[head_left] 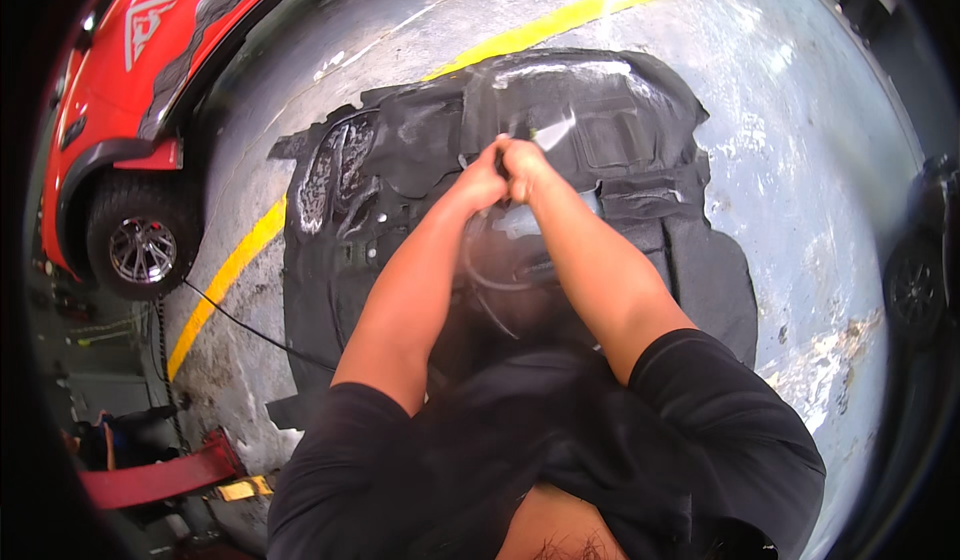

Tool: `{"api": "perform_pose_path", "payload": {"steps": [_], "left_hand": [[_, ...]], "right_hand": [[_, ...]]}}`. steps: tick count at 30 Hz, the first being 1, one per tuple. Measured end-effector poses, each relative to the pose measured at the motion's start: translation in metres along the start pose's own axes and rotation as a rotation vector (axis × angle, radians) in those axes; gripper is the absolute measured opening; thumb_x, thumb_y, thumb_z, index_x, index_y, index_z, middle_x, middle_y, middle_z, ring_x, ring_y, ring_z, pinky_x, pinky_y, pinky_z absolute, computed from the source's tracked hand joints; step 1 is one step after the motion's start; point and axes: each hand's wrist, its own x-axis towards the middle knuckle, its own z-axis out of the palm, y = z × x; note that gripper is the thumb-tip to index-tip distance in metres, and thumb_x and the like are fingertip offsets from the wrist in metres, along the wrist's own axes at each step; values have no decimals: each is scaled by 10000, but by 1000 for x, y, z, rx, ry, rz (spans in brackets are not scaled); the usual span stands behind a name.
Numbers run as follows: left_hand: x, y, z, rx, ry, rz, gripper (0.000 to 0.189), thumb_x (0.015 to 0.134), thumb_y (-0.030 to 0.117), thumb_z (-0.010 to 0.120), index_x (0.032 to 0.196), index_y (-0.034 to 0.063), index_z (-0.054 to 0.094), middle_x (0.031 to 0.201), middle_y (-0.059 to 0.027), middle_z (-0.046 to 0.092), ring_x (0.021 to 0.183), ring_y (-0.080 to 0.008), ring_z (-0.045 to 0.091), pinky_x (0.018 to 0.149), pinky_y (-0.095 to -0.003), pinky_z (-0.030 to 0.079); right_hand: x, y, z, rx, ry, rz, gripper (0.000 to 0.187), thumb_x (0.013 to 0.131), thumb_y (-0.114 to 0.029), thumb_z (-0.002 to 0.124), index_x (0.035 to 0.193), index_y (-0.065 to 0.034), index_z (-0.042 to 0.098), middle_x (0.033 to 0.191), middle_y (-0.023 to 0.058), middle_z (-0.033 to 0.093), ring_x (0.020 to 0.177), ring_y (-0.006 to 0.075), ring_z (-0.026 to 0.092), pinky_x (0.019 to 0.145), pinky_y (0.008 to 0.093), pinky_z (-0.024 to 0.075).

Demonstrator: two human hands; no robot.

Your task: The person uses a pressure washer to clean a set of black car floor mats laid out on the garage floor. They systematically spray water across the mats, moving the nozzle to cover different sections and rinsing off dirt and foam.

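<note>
My left hand (480,179) and my right hand (524,164) meet in front of me, closed around a dark handheld tool (502,162). Fingers cover most of it, so its exact kind cannot be told. Just past the right hand is a blurred whitish streak (555,132), which may be spray or a wet shine. Beneath both hands a black moulded vehicle floor carpet (712,278) lies spread on the concrete. White foam or wet residue (345,151) marks its left part and far edge. A pale thin hose (480,278) curves below my hands.
A red vehicle (202,4) with a chrome-wheeled tyre (142,248) stands at left. A black hose or cable (247,326) runs from there to the carpet. Yellow lines (225,278) cross the concrete floor (765,147). A red metal arm (165,477) is lower left; a dark vehicle (919,282) stands right.
</note>
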Motion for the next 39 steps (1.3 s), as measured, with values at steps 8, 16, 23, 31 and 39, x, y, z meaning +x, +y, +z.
{"api": "perform_pose_path", "payload": {"steps": [8, 16, 23, 31, 39], "left_hand": [[-57, -67, -73, 34, 267, -235, 1011, 834, 26, 794, 1712, 49, 292, 976, -137, 779, 771, -237, 755, 761, -373, 601], [10, -45, -152, 397, 272, -194, 931, 847, 46, 768, 1695, 177, 404, 1012, -178, 797, 797, -217, 767, 811, -374, 594], [86, -9, -123, 508, 379, -304, 910, 864, 153, 774, 1695, 174, 403, 924, -137, 786, 788, -220, 758, 806, -376, 587], [123, -13, -63, 650, 102, -395, 898, 918, 213, 766, 1709, 297, 350, 1221, -273, 764, 1145, -416, 755, 998, -474, 570], [220, -9, -95, 631, 393, -435, 899, 918, 237, 774, 1712, 262, 353, 1110, -209, 790, 996, -334, 781, 943, -432, 581]], "right_hand": [[-6, 79, -112, -1102, 155, -597, 1002, 937, -591, 745, 1718, -144, 306, 1642, 290, 462, 1512, 464, 460, 1245, 541, 384], [36, 85, -408, -1283, 1131, 158, 905, 980, -725, 597, 1725, -317, 286, 1707, 197, 389, 1550, 461, 394, 1181, 693, 397], [67, 102, -492, -1171, 1388, 435, 915, 1013, -827, 398, 1760, -336, 204, 1841, 84, 156, 1680, 417, 145, 1261, 767, 182], [95, 130, -503, -1357, 1606, 407, 904, 991, -827, 441, 1746, -369, 246, 1838, 51, 174, 1668, 418, 183, 1275, 737, 195], [96, 132, -504, -1357, 1616, 404, 895, 988, -805, 475, 1738, -361, 273, 1831, 55, 195, 1663, 411, 207, 1268, 736, 212]]}}
